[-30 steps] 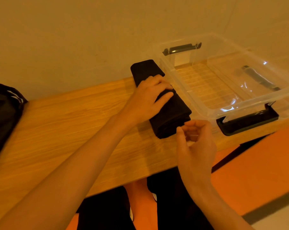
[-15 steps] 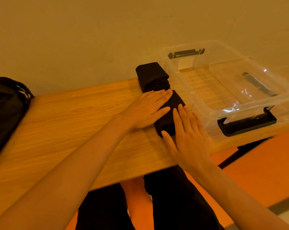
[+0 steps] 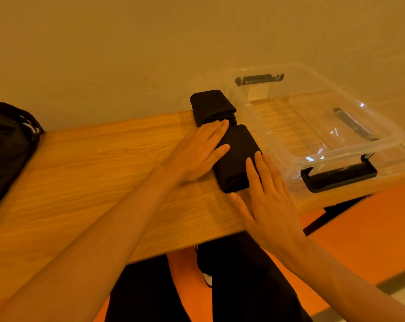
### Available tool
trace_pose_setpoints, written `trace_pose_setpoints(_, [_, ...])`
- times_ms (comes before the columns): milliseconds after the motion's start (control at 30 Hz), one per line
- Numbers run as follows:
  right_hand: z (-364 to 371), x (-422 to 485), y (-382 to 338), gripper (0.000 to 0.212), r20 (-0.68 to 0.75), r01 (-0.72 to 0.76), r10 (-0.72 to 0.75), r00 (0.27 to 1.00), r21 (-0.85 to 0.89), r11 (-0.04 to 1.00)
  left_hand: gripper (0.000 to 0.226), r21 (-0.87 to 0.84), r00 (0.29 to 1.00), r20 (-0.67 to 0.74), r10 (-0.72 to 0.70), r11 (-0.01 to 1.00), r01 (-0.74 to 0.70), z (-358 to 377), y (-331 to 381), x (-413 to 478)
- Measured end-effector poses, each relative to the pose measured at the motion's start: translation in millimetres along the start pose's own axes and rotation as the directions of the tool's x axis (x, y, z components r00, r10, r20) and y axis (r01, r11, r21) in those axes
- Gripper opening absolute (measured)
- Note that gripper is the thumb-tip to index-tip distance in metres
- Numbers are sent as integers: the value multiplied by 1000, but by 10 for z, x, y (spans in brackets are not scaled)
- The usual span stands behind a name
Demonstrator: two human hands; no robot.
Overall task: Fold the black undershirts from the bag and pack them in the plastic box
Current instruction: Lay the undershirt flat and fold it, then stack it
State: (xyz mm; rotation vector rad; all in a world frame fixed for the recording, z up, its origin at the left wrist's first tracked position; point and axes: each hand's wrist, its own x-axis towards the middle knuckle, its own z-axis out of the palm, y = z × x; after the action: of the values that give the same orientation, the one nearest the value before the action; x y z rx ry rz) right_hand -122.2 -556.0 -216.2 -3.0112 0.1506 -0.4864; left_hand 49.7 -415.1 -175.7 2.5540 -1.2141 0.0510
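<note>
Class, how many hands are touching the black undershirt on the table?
2. The left hand lies flat with its fingers on the left side of the undershirt. The right hand lies flat with its fingertips on the near right corner. No other hands are in view.

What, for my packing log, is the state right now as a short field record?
left hand: flat, pressing the black undershirt
right hand: flat, fingers on the undershirt's near end
black undershirt: folded, on the table beside the plastic box
plastic box: open, no cloth inside
bag: table's far left
</note>
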Motion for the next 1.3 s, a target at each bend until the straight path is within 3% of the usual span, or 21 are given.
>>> trace_pose_setpoints(67, [-51,-28,-40,77,-32,40,-40,999,-10,999,63,-27,988,-152,-28,999,24,-8,6,-103])
trace_pose_setpoints(133, [-86,-17,-102,75,-55,75,-76,996,-18,997,65,-86,972,-218,-84,994,67,-12,7,-205])
trace_pose_setpoints(333, [-124,454,-285,75,-60,44,-45,997,-23,999,58,-66,998,-57,-10,998,6,101,-44,-462])
trace_pose_setpoints(600, [-171,629,-263,89,72,-14,21,997,-96,995,56,-82,992,77,-103,991,109,34,-174,-636])
trace_pose_setpoints(767, [-277,763,-630,87,96,52,-48,994,-38,998,72,34,958,105,-266,964,264,-202,-354,-1186])
trace_pose_setpoints(933, [-211,978,-1628,90,92,220,-235,968,142,965,96,35,880,-50,-473,879,475,-347,-789,-2079])
trace_pose_setpoints(1033, [-246,1279,-2373,81,133,312,-374,918,341,887,80,39,853,-60,-518,853,521,-366,-1048,-2518])
trace_pose_setpoints(1167, [-289,1751,-3392,51,81,437,-600,796,608,663,68,75,877,-35,-479,874,480,-317,-1250,-2944])
trace_pose_setpoints(1300, [-116,2097,-4373,46,50,579,-755,654,608,543,54,48,853,-146,-500,858,511,-226,-1416,-3219])
